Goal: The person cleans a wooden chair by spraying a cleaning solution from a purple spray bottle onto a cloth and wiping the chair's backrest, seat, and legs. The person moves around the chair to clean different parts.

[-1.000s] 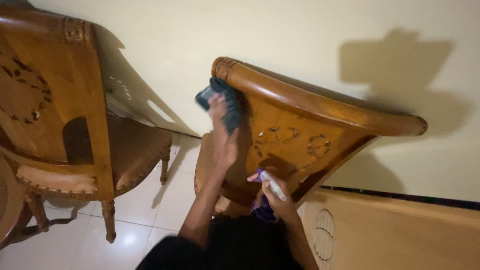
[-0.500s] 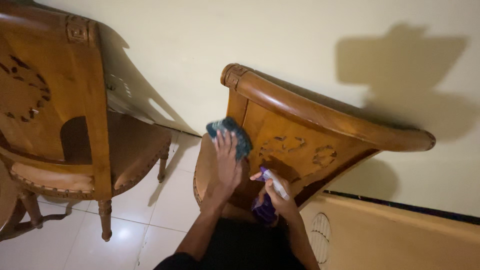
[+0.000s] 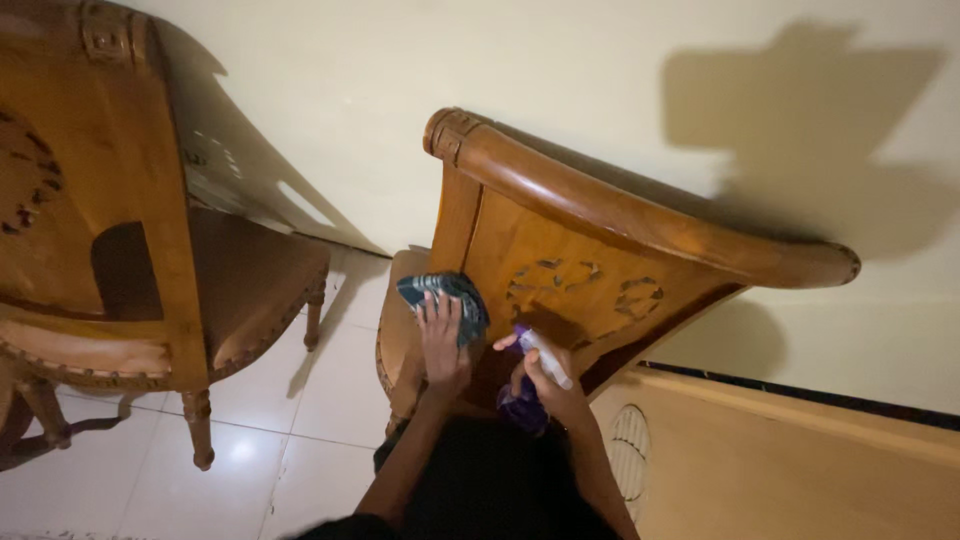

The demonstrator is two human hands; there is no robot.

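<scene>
The carved wooden chair point(image 3: 600, 270) fills the middle of the frame, its backrest tipped toward the wall, with a second chair point(image 3: 130, 250) at the left over the white tiled floor point(image 3: 300, 440). Against the lower left part of the backrest lies a dark blue-green cloth point(image 3: 445, 295), just left of centre. The left hand point(image 3: 443, 345) lies flat on it, fingers spread and pressing it to the wood. To my eye the wiping would go best with the palm kept broad, strokes following the panel, and the cloth worked into the carved cut-outs, where dust would likely sit. Just right of it, the right hand point(image 3: 545, 385) is wrapped around a small purple spray bottle point(image 3: 525, 395) with a white nozzle, close to the wood; it looks best aimed at the panel.

The seat is mostly hidden behind the backrest and arms. The bottle's lower half is lost in shadow. I cannot tell whether a finger rests on the trigger.
</scene>
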